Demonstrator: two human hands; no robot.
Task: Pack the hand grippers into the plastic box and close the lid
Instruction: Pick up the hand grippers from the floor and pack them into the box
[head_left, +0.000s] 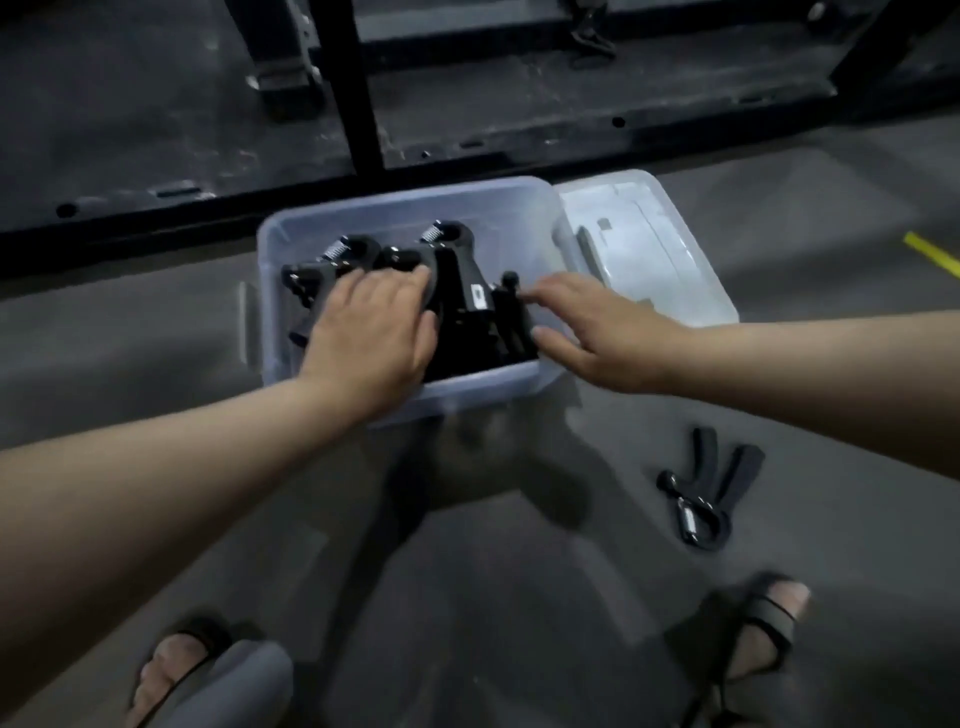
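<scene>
Nearest the person: two feet in sandals (763, 618) on the grey floor (493, 571), on the near side of the box.

One hand gripper (709, 499) is still outside, on the floor off the near-right corner of the box. It is well apart from the box. Its spring end points toward the person and its two handles fan away toward the box, so the long axis runs roughly near-to-far.

The clear plastic box (478, 389) is open, with no lid on. Both hands are inside it.
- Left hand (374, 322): palm down on the left part of the black pile, fingers only slightly bent, pressing or resting. It's not wrapped round anything.
- Right hand (587, 332): fingers out straight, thumb spread. The fingertips are at the rightmost gripper in the pile, touching it but not clamped on it.

The packed grippers (467, 296) are bunched in the middle of the box, with their spring ends toward the far wall. The image is blurry, so I can't count them.

The lid (649, 249) lies flat on the floor against the right side of the box, toward its far end.

Beyond the box is a dark metal frame (358, 104), with a yellow floor mark (930, 254) far right.

Judgement: the pile is being settled. The next pick is the loose gripper. It sits on the right hand's side, closer to the person than that hand is, so the right hand pulls back and down for it. The lid goes on after that.
</scene>
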